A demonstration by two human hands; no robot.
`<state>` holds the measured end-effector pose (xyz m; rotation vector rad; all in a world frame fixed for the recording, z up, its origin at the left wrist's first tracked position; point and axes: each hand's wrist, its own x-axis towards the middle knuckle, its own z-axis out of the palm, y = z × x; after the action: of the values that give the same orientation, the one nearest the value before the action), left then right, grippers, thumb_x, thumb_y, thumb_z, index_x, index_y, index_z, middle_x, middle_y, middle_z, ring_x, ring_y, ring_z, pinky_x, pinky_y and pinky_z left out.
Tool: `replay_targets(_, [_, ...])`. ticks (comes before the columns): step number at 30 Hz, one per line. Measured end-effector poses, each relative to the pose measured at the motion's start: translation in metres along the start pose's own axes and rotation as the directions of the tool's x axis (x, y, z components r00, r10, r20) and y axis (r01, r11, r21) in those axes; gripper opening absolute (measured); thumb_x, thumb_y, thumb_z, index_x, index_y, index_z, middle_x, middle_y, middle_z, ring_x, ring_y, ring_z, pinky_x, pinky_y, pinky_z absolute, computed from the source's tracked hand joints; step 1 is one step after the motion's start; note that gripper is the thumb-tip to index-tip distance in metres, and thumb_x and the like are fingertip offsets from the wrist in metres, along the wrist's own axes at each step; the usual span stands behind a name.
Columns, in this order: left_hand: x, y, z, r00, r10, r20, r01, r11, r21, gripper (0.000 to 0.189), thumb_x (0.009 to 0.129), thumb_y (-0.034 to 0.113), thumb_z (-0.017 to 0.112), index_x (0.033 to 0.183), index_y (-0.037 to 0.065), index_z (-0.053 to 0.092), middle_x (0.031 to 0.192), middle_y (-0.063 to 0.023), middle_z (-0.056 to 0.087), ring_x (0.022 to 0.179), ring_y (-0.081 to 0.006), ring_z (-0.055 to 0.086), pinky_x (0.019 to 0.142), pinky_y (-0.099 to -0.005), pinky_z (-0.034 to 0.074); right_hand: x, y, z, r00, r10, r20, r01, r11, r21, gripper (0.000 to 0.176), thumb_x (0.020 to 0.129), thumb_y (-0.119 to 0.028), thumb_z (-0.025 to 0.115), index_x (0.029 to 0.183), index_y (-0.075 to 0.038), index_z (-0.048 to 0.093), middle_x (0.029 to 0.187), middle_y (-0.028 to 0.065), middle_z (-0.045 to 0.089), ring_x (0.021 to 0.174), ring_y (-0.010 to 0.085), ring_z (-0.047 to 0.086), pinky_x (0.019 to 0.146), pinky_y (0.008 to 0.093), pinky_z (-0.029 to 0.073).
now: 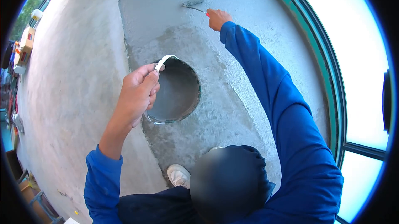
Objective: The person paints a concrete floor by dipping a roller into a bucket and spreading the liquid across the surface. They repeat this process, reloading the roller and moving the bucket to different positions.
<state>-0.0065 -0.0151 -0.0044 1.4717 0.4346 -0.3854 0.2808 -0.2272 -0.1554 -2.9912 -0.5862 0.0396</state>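
My left hand [138, 92] is closed around the white handle [165, 61] of a round bucket [198, 93]. Grey coating [174, 93] lies inside the bucket, its surface smooth. Farther out, my right hand [219, 19] grips a paint roller by its red handle, arm stretched forward. The roller's grey-coated sleeve [193, 2] rests over the wet grey strip of floor [158, 8]. Closer to me, the floor strip [195, 137] looks patchy and rougher.
A green-edged window frame [328, 74] runs along the right. Left of a straight seam lies paler floor [83, 78]. Cardboard boxes [25, 45] and clutter line the far left. A white shoe [179, 176] and a dark rounded shape [228, 182] are at the bottom.
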Motion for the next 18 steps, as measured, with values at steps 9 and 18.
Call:
replay_targets(9, [-0.002, -0.004, 0.000, 0.999, 0.032, 0.002, -0.032, 0.999, 0.011, 0.028, 0.095, 0.020, 0.048, 0.114, 0.001, 0.053, 0.065, 0.0042, 0.041, 0.047, -0.0009, 0.030, 0.041, -0.0187, 0.023, -0.169, 0.032, 0.002, 0.998, 0.053, 0.045, -0.057, 0.993, 0.099, 0.026, 0.084, -0.013, 0.050, 0.109, -0.013, 0.054, 0.085, 0.0209, 0.065, 0.081, 0.0410, 0.064, 0.067, 0.0513, 0.050])
replay_targets(18, [-0.001, -0.011, 0.000, 0.998, 0.051, 0.041, -0.053, 0.998, 0.045, 0.028, 0.097, 0.022, 0.047, 0.118, 0.003, 0.051, 0.064, 0.0064, 0.036, 0.043, 0.0004, 0.030, 0.036, -0.0167, 0.022, -0.385, 0.087, -0.021, 0.969, 0.165, 0.183, -0.202, 0.958, 0.204, 0.034, 0.086, -0.017, 0.052, 0.120, -0.016, 0.050, 0.082, 0.0203, 0.065, 0.078, 0.0405, 0.063, 0.066, 0.0512, 0.049])
